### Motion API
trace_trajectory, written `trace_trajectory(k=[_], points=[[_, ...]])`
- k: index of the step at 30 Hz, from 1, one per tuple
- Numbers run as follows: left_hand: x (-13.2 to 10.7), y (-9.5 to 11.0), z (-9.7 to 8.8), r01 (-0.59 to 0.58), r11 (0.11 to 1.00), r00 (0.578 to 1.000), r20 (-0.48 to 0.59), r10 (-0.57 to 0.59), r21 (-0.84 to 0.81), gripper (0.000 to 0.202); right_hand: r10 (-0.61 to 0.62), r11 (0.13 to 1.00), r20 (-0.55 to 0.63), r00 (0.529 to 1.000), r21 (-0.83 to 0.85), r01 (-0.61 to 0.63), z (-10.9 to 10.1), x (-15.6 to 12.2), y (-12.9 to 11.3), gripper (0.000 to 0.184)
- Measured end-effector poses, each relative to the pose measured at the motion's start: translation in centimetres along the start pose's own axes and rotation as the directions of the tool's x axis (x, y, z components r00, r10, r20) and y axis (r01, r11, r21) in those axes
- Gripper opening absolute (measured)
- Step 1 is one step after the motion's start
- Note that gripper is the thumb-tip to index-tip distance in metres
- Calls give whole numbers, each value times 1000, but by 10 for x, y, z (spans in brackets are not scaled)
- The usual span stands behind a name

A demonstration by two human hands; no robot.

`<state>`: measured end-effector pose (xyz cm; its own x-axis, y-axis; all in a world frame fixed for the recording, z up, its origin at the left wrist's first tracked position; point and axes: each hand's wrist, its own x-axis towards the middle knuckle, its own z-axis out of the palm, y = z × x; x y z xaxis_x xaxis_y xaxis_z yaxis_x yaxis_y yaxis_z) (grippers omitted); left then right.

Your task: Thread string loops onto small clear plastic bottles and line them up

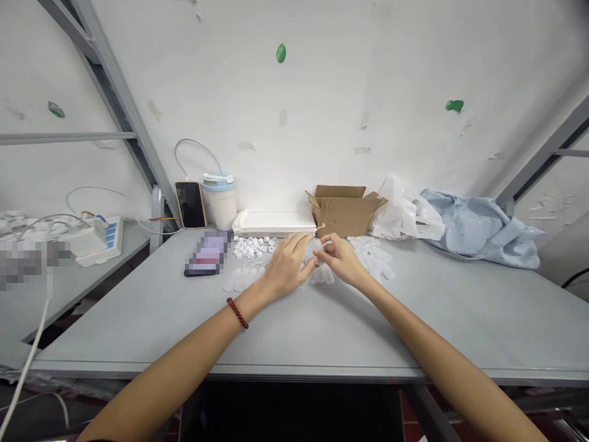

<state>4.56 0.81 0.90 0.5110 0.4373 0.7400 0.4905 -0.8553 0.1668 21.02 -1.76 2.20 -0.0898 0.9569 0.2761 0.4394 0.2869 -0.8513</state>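
Note:
Over the middle of the grey table, my right hand (341,260) is closed in a pinch on a small translucent plastic piece (316,245). My left hand (288,265) meets it from the other side, its fingers bent and its thumb near the piece; the grip is partly hidden. Flat translucent plastic pieces (373,258) lie loosely to the right of my hands. More translucent pieces (243,278) lie in a row beside and partly under my left hand. Small white round caps (252,247) are gathered behind that row.
Along the wall stand a phone (191,204), a cup with a blue lid (221,202), a white tray-like stack (276,223), an open cardboard box (345,212), a white plastic bag (405,212) and blue cloth (478,227). Another phone (208,253) lies on the table (322,331).

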Motion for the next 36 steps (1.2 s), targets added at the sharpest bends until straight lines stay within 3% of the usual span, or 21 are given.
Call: trace_trajectory(k=[3, 8, 14, 18, 24, 31, 36], points=[[5, 7, 2, -11, 1000, 997, 73, 10, 13, 47, 20, 998, -40, 999, -58, -22, -5, 1, -1, 22], [16, 20, 13, -25, 999, 993, 121, 19, 48, 44, 101, 981, -56, 993, -159, -109, -21, 4, -5, 21], [14, 23, 22, -37, 998, 985, 171, 27, 59, 42, 200, 942, 17, 980, -278, -188, -34, 5, -9, 16], [11, 23, 27, 13, 999, 984, 178, -20, 41, 41, 219, 930, 63, 974, -314, -189, -40, 5, -9, 16], [8, 29, 33, 67, 998, 960, 272, -68, 12, 45, 258, 895, 211, 943, -420, -151, -56, 4, -14, 18], [5, 33, 38, 77, 997, 928, 365, -73, 4, 38, 327, 901, 317, 890, -388, -193, -62, 6, -4, 17], [2, 33, 40, 75, 996, 913, 399, -85, 42, 38, 360, 888, 316, 878, -406, -218, -60, 9, 3, 17]])
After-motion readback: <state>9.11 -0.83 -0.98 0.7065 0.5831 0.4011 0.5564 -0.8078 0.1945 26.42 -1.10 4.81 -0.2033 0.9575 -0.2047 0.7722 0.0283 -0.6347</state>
